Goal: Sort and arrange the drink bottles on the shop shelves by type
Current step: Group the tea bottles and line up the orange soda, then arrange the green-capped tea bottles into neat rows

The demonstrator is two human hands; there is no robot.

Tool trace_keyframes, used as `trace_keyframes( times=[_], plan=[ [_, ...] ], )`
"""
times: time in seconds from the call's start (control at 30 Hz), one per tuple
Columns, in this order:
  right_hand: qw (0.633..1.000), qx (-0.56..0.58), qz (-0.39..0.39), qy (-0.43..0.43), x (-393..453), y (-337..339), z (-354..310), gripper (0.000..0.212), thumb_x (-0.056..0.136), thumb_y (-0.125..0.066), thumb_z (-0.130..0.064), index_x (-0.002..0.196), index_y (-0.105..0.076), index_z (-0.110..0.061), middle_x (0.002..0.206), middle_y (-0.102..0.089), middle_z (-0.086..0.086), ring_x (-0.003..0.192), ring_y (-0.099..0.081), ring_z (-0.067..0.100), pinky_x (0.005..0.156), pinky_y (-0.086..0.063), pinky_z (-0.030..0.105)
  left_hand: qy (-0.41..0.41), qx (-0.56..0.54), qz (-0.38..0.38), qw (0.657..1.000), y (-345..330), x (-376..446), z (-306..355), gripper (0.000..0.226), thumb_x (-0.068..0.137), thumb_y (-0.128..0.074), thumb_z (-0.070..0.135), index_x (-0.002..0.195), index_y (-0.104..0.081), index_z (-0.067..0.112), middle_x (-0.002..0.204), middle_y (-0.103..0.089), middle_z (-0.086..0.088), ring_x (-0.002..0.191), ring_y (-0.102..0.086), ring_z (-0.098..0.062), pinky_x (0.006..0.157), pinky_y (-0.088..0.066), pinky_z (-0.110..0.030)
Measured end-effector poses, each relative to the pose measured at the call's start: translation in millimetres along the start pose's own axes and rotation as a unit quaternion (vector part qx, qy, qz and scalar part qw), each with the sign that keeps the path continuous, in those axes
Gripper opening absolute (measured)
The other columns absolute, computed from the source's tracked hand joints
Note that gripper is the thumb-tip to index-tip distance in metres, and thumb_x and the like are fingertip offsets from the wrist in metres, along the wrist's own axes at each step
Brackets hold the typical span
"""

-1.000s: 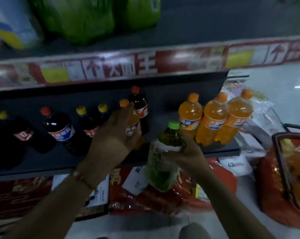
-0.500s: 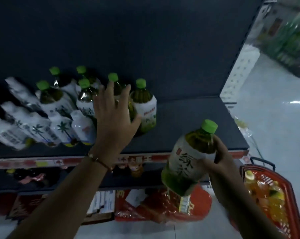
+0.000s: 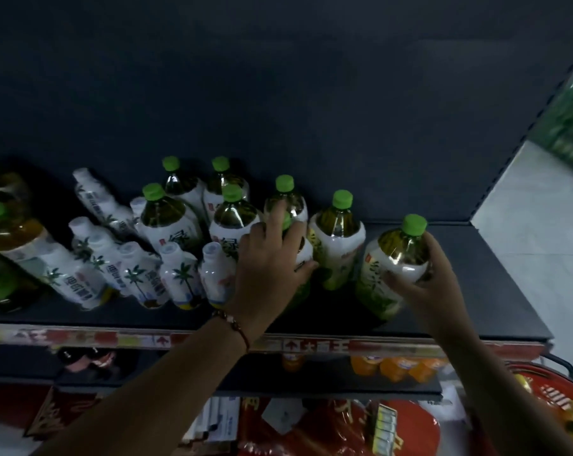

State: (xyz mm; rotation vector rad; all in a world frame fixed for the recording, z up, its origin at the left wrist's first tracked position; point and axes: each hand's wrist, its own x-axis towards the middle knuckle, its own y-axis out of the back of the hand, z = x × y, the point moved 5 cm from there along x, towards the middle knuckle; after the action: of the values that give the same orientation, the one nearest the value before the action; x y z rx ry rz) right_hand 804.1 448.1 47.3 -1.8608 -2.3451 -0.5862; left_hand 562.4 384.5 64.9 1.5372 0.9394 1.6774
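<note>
Since half a second ago, the green tea bottle (image 3: 391,264) in my right hand (image 3: 425,284) has come up from below the shelf edge and now stands at the right end of the green-capped row on the upper shelf (image 3: 495,291), while my left hand (image 3: 268,268) has dropped forward onto the group.

At far left lie larger green-capped bottles (image 3: 5,232), then the white coconut-palm bottles (image 3: 140,274), leaning and crowded. Next, my left fingers (image 3: 278,213), spread, rest against a green tea bottle in the row (image 3: 286,205), steadying it. Just right stands another (image 3: 337,235), near the one I hold. My right fingers (image 3: 435,245) curl round the shoulder and label of that bottle; it looks seated, though I cannot tell if its base is fully down.

It seems full, so fairly heavy, its plastic wall stiff yet slick over the sleeve. Gripping mid-body, under the shoulder, should hold best.
</note>
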Motion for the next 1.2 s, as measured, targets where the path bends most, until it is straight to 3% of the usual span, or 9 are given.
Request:
trace_keyframes(
  times=[0.1,0.23,0.33,0.47,0.6,0.77,0.9,1.03,1.2],
  plan=[
    [0.999,-0.050,-0.002,-0.021,5.2,-7.7,7.8,0.073,0.075,-0.080,-0.027,0.138,-0.044,-0.029,0.128,-0.058,0.003,0.117,-0.059,0.023,0.090,-0.053,0.055,-0.009,-0.034,-0.019,0.999,0.9,-2.1,0.7,0.065,0.083,-0.068,0.052,0.136,-0.051,0.018,0.156,-0.029,-0.016,0.115,-0.052,-0.036,0.085,-0.050,-0.048],
    [0.979,-0.201,0.036,-0.024,-22.5,-11.9,-0.9,0.090,0.085,-0.066,-0.043,0.156,-0.014,-0.022,0.164,-0.009,0.001,0.151,-0.009,0.019,0.116,-0.029,0.052,-0.031,-0.158,-0.035,0.986,11.8,-7.7,-0.2,0.073,0.090,-0.064,0.045,0.153,-0.033,0.027,0.166,-0.004,-0.008,0.146,-0.028,-0.027,0.102,-0.046,-0.048],
    [0.969,-0.227,-0.020,0.097,-52.1,-28.7,-22.1,0.072,0.090,-0.055,-0.039,0.153,-0.026,-0.019,0.162,-0.018,0.003,0.149,-0.019,0.018,0.110,-0.035,0.041,-0.016,-0.232,-0.050,0.971,32.7,-23.3,-8.7,0.073,0.095,-0.062,0.037,0.156,-0.023,0.030,0.167,0.000,0.003,0.145,-0.024,-0.006,0.095,-0.052,-0.034],
    [0.971,-0.168,-0.165,0.050,-57.9,-67.4,-30.1,0.057,0.085,-0.050,-0.054,0.140,-0.035,-0.051,0.151,-0.029,-0.029,0.140,-0.028,-0.008,0.104,-0.031,0.014,0.053,-0.251,-0.034,0.966,58.1,-63.8,-42.1,0.058,0.099,-0.054,0.039,0.152,-0.033,0.031,0.153,-0.038,0.009,0.140,-0.034,-0.002,0.108,-0.036,-0.020],
    [0.941,-0.122,-0.312,0.048,-48.1,-123.2,-40.1,0.047,0.081,-0.053,-0.059,0.127,-0.043,-0.061,0.143,-0.040,-0.032,0.134,-0.034,-0.013,0.100,-0.038,0.012,0.204,-0.250,-0.046,0.945,73.7,-125.1,-88.4,0.040,0.096,-0.059,0.041,0.136,-0.051,0.040,0.127,-0.050,0.034,0.120,-0.040,0.021,0.093,-0.033,0.000],
    [0.904,-0.091,-0.414,0.052,-48.1,-183.4,-57.0,0.030,0.084,-0.067,-0.051,0.114,-0.064,-0.049,0.126,-0.054,-0.034,0.122,-0.048,-0.013,0.091,-0.037,0.002,0.299,-0.113,-0.051,0.946,113.5,-199.5,-132.8,0.031,0.095,-0.052,0.040,0.119,-0.068,0.030,0.116,-0.064,0.016,0.105,-0.058,-0.001,0.087,-0.042,-0.006],
    [0.887,-0.103,-0.442,0.089,-51.7,-241.6,-81.1,0.041,0.075,-0.058,-0.061,0.115,-0.060,-0.054,0.125,-0.056,-0.032,0.121,-0.050,-0.010,0.090,-0.037,0.002,0.336,-0.034,-0.039,0.941,146.7,-247.7,-174.5,0.037,0.092,-0.053,0.037,0.123,-0.069,0.024,0.122,-0.067,0.006,0.109,-0.061,-0.014,0.087,-0.053,-0.032],
    [0.876,-0.088,-0.464,0.102,-59.5,-311.9,-115.1,0.042,0.076,-0.057,-0.065,0.117,-0.058,-0.057,0.129,-0.050,-0.038,0.116,-0.056,-0.004,0.092,-0.048,0.026,0.338,-0.031,-0.022,0.940,170.4,-286.6,-225.1,0.037,0.093,-0.054,0.038,0.123,-0.069,0.022,0.124,-0.065,0.006,0.112,-0.060,-0.012,0.081,-0.056,-0.030],
    [0.891,-0.104,-0.412,0.158,-67.8,-408.4,-164.3,0.029,0.083,-0.055,-0.058,0.112,-0.059,-0.057,0.128,-0.043,-0.046,0.120,-0.036,-0.026,0.090,-0.029,0.006,0.360,0.008,-0.020,0.933,196.6,-306.2,-321.6,0.037,0.092,-0.056,0.036,0.126,-0.065,0.023,0.131,-0.060,0.002,0.113,-0.060,-0.017,0.085,-0.050,-0.029]
  ],
)
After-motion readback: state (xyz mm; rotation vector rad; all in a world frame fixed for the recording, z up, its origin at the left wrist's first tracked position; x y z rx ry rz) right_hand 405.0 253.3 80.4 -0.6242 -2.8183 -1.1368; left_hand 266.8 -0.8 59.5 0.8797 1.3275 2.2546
